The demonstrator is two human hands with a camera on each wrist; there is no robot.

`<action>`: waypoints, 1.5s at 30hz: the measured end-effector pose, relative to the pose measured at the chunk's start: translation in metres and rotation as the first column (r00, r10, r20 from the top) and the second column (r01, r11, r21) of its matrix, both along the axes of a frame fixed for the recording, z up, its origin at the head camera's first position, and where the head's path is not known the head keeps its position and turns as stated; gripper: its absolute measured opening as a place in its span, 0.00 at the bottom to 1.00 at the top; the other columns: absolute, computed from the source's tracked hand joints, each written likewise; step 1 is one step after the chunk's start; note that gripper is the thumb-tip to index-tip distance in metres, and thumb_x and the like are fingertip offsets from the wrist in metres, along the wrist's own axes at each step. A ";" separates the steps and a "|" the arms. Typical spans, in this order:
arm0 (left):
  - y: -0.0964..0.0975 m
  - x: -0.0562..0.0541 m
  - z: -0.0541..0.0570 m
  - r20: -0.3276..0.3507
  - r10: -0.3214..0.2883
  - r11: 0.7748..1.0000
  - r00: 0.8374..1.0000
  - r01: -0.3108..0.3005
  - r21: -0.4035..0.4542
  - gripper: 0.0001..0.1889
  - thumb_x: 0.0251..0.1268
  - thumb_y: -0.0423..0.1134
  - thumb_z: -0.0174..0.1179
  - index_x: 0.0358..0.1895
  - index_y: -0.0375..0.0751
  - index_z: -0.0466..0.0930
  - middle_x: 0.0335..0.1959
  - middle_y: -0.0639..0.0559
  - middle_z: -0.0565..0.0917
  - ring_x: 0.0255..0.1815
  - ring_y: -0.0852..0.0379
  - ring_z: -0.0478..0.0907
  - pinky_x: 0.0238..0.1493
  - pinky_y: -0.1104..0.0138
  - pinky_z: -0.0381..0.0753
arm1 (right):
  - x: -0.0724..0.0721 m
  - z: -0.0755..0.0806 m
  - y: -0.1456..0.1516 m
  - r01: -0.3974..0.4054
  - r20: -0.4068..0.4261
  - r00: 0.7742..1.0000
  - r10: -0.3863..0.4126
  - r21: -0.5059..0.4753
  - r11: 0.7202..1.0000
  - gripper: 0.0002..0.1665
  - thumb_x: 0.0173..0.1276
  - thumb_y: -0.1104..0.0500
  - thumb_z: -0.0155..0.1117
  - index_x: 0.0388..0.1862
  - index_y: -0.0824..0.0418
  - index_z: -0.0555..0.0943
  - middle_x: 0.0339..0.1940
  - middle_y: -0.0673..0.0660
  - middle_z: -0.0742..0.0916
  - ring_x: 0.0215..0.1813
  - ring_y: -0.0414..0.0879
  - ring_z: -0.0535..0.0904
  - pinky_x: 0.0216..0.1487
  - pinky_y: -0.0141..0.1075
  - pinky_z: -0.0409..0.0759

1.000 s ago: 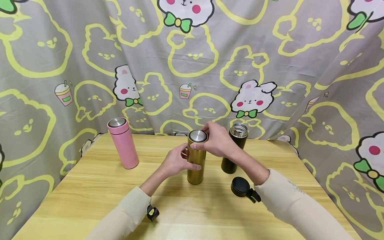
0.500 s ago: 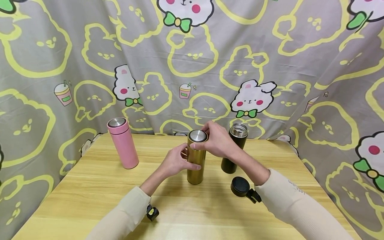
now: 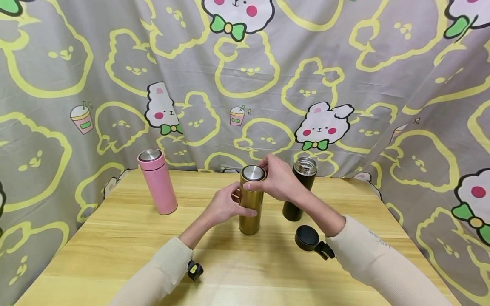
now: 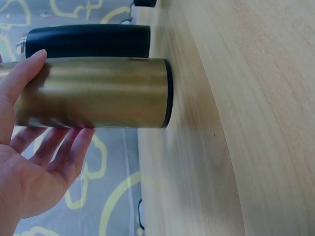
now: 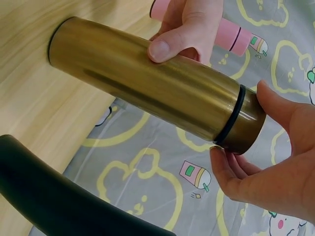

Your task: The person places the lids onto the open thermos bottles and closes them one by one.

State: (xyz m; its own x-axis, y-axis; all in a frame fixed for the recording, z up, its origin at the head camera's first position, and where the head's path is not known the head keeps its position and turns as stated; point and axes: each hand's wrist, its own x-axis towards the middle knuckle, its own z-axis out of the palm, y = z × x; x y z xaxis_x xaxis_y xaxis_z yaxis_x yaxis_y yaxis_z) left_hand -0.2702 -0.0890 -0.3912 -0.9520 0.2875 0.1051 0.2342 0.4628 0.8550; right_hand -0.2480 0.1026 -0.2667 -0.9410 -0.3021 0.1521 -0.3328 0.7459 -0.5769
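Gripping gold flask (image 3: 251, 199): my left grip (image 3: 223, 206) curls round mid-body;
Cap (image 3: 253, 173): pinched by my right grip (image 3: 281, 179);
Metal-looking surface: probably stiff, slick; I'd favour mid-body and cap sides

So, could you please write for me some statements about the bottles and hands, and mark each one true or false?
1. The left hand grips the body of the gold bottle. True.
2. The right hand holds the gold bottle's cap. True.
3. The pink bottle stands closed. True.
4. The pink bottle is the middle one. False: the gold bottle stands between it and the black bottle.
5. The black bottle is closed. False: it stands open, and a black lid lies on the table.
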 end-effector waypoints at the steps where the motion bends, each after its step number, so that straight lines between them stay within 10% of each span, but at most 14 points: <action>1: 0.000 0.000 0.000 -0.002 -0.004 1.000 1.000 0.004 0.000 0.34 0.37 0.55 0.84 0.51 0.58 0.79 0.43 0.57 0.86 0.46 0.57 0.82 0.46 0.60 0.84 | 0.000 0.000 0.001 -0.010 0.003 1.000 0.010 0.006 1.000 0.37 0.54 0.44 0.82 0.52 0.62 0.74 0.42 0.57 0.83 0.42 0.50 0.80 0.41 0.39 0.78; 9: 0.000 0.000 0.000 -0.004 -0.006 1.000 1.000 0.006 -0.010 0.34 0.36 0.56 0.84 0.50 0.58 0.79 0.43 0.57 0.86 0.46 0.57 0.82 0.46 0.60 0.83 | -0.001 0.013 0.004 -0.085 0.092 0.992 0.082 0.027 0.996 0.57 0.58 0.40 0.78 0.77 0.62 0.60 0.60 0.64 0.82 0.57 0.56 0.81 0.57 0.48 0.80; 16: 0.000 -0.001 0.000 0.014 -0.012 1.000 1.000 0.012 -0.004 0.37 0.37 0.55 0.84 0.56 0.56 0.79 0.45 0.56 0.85 0.47 0.55 0.82 0.48 0.58 0.83 | 0.000 0.020 0.005 -0.192 0.142 0.972 0.189 0.014 0.981 0.47 0.64 0.56 0.74 0.77 0.62 0.62 0.70 0.67 0.77 0.70 0.59 0.75 0.70 0.53 0.72; 45: 0.001 -0.001 0.000 0.001 -0.019 0.999 1.000 0.019 -0.027 0.33 0.38 0.56 0.83 0.53 0.58 0.81 0.44 0.59 0.86 0.45 0.57 0.83 0.46 0.60 0.83 | -0.001 0.010 0.003 -0.101 -0.008 0.995 0.102 0.049 0.994 0.34 0.59 0.52 0.79 0.61 0.63 0.76 0.48 0.59 0.87 0.50 0.52 0.83 0.53 0.45 0.80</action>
State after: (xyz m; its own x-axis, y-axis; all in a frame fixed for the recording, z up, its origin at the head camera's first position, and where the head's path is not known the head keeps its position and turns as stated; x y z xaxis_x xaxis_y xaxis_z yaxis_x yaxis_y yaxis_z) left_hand -0.2709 -0.0878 -0.3911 -0.9465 0.3080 0.0965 0.2425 0.4810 0.8425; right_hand -0.2486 0.1060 -0.2572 -0.9036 -0.4034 0.1443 -0.4140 0.7352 -0.5368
